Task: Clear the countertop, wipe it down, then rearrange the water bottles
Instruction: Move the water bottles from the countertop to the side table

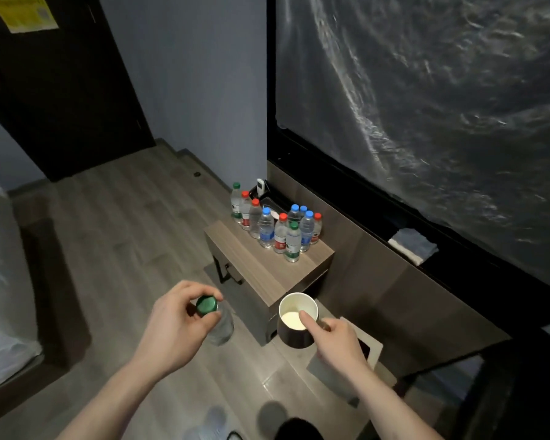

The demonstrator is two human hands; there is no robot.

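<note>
My left hand [175, 322] grips a clear water bottle with a green cap [218, 319] by its neck, held over the floor left of the small wooden countertop [258, 265]. My right hand [334, 341] pinches the rim of a dark paper cup [296, 322] with a white inside, its thumb reaching into the cup, just off the countertop's near end. Several water bottles [280, 230] with green, red and blue caps stand clustered on the far half of the countertop.
A black holder with a remote [262, 192] stands behind the bottles against the wall. A folded cloth [411, 244] lies on the dark ledge under the plastic-covered screen. A bed edge [0, 281] is at left, a white bin [367, 350] below my right hand.
</note>
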